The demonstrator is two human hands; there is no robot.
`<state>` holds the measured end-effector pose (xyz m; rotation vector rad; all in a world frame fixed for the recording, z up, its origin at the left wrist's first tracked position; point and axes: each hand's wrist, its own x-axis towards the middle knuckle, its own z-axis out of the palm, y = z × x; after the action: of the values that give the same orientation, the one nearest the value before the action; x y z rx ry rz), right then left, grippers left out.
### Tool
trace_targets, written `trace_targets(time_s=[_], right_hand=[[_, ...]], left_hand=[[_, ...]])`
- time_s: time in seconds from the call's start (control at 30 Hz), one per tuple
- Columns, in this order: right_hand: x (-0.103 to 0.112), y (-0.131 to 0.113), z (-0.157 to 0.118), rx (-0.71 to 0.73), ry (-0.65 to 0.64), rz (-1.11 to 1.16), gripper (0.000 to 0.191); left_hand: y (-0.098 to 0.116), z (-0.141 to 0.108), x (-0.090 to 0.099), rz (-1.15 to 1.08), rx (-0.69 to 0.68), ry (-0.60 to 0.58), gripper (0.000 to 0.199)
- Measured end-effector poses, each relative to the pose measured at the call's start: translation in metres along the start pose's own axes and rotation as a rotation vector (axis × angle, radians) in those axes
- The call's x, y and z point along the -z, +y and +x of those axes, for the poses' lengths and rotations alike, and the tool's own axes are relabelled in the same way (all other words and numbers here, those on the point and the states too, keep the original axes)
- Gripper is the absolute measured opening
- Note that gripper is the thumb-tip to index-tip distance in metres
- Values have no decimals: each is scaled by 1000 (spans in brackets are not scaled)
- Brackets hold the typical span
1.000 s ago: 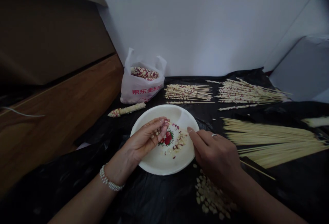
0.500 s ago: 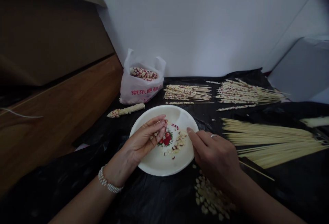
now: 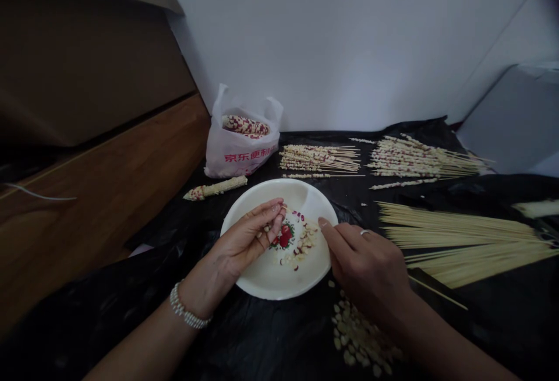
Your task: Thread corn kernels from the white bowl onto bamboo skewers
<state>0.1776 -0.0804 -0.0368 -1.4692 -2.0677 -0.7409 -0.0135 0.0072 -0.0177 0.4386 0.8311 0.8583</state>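
corn kernels point(image 3: 300, 242) scattered in white plate point(image 3: 271, 276)

Round white plate point(image 3: 266, 279) with a red-and-green fruit motif at its centre, scattered with pale cream and dark red corn kernels point(image 3: 301, 241). Thin white plastic bag point(image 3: 238, 157) printed with red characters, holding a cob speckled cream and maroon. Pale yellow bamboo skewers point(image 3: 458, 241) against a glossy black plastic sheet point(image 3: 271, 340) over the table. White bead bracelet point(image 3: 186, 314) at the left hand point(image 3: 247, 241); silver ring point(image 3: 363, 232) on the right hand point(image 3: 367, 267).
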Motion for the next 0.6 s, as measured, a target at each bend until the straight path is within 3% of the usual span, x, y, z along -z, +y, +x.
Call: trace_targets(time_s=[0.37,0.6], right_hand=[[0,-1,-1,9,-8,-7,30],[-1,-3,-2,32,9,31,31]], left_hand=[[0,1,-1,29,-12,39,21],[-4,2,2,79,-22,-11,20]])
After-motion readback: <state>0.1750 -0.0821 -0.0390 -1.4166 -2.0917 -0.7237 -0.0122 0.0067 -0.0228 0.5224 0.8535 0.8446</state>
